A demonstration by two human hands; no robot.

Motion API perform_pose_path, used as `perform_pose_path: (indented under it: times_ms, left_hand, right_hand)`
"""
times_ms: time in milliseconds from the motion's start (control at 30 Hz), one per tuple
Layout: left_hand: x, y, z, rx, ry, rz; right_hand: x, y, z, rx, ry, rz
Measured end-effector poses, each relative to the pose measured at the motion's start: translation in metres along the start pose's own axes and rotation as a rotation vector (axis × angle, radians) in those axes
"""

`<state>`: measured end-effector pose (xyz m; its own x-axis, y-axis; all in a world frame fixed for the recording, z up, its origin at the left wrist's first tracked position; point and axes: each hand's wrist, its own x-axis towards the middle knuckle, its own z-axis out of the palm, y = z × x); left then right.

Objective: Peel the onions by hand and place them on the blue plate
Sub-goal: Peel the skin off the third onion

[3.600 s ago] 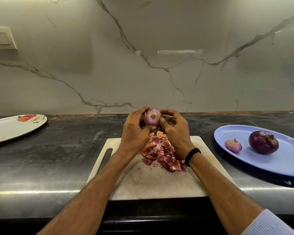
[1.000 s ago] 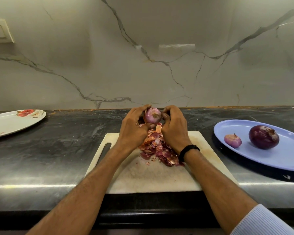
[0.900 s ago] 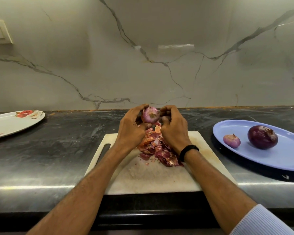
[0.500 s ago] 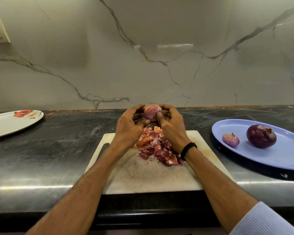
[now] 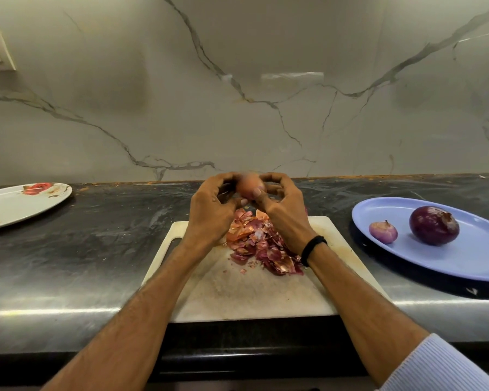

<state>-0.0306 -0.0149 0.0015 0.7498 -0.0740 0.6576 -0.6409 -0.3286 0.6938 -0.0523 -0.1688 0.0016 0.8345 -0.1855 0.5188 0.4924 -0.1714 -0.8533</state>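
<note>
Rotation was the change: the onion (image 5: 249, 187), whose pale root end had faced me a second before, now showed a blurred, orange-tinted side under my right thumb. My left hand (image 5: 209, 213) and right hand (image 5: 285, 215) both curled their fingers round it, above the peel pile (image 5: 260, 244) on the cutting board (image 5: 237, 294). I judged dry skin remained, so peeling was unfinished. The blue plate (image 5: 477, 263), to my right on the counter (image 5: 82, 249), held a small onion (image 5: 383, 232) and a large onion (image 5: 434, 225).
</note>
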Motion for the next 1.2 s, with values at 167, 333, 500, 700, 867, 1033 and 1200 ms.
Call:
perform_pose_path:
  times_ms: [167,333,500,700,867,1033,1200]
  left_hand:
    - [-0.002,0.007,0.001,-0.211,-0.090,-0.180]
    - [-0.003,0.009,0.000,-0.236,-0.104,-0.183]
    - [-0.003,0.008,-0.001,-0.220,-0.074,-0.185]
    - [-0.006,0.012,-0.001,-0.243,-0.096,-0.163]
    - [-0.007,0.014,0.001,-0.227,-0.138,-0.160]
    - [-0.007,0.013,0.001,-0.191,-0.167,-0.157]
    - [-0.007,0.012,0.000,-0.258,-0.169,-0.193]
  right_hand:
    - [0.000,0.000,0.000,0.018,0.013,-0.024]
    - [0.000,0.001,0.000,0.039,-0.026,-0.033]
    - [0.002,0.005,0.001,0.050,-0.072,0.005]
    - [0.005,0.005,0.000,0.060,0.014,0.017]
    - [0.008,0.005,-0.001,0.033,0.040,-0.008]
    - [0.006,0.006,-0.001,0.043,0.019,-0.037]
    - [0.004,0.007,-0.002,0.048,0.028,-0.071]
